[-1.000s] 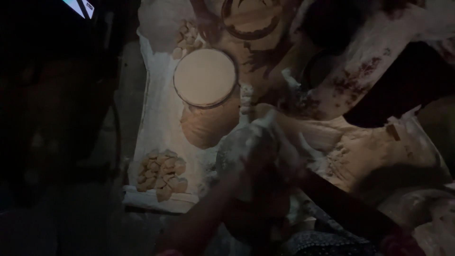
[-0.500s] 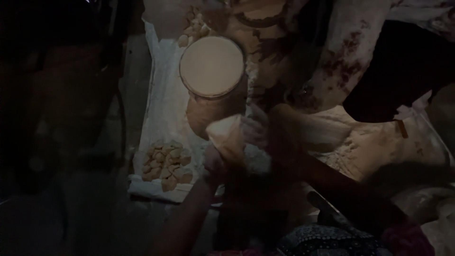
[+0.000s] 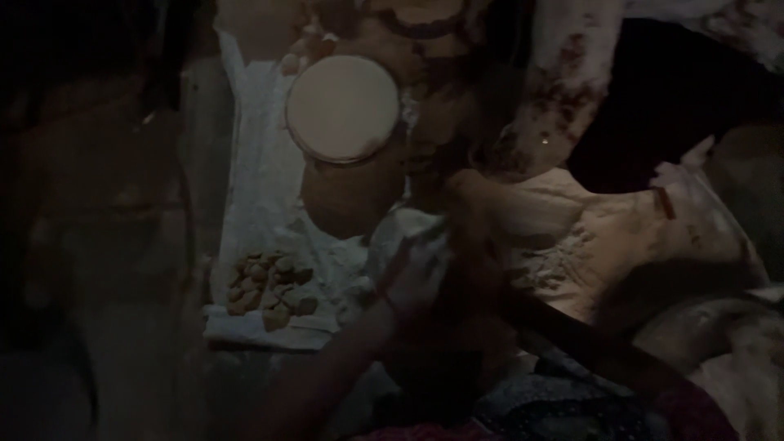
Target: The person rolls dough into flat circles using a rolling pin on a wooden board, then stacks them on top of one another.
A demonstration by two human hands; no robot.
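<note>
Very dark in here, so details are thin. Centre of the scene: a pale lump of dough [image 3: 412,245], floury, sitting low-middle, just below the brown round board [image 3: 351,200] and right beside the white cloth [image 3: 261,188] spread on the floor.

Left hand [image 3: 412,282] is on that lump, fingers curled over its near side, wrist w/ a thin band showing; looks like a loose hold on the dough, tho blur makes the exact finger spread hard to read. Forearm comes up from bottom-centre.

Right hand [image 3: 474,245] is just to the right of the dough, touching or nearly touching it; it's in shadow & smeared by motion, so can't tell if it's wide, narrow or gripping.

Outward from there: above the brown board lies a flat white disc [image 3: 343,106], round, thin, overlapping the board's top edge. On the cloth's near-left corner, a small heap of brownish pieces [image 3: 269,286], bunched together, well apart from the disc. Right of the hands, a big pale sack or cloth dusted w/ flour [image 3: 588,237], creased, w/ white powder on it. Top right, patterned fabric w/ dark reddish marks [image 3: 563,73], belongs to someone sitting opposite, can't make out more. Left third of the view is near black.
</note>
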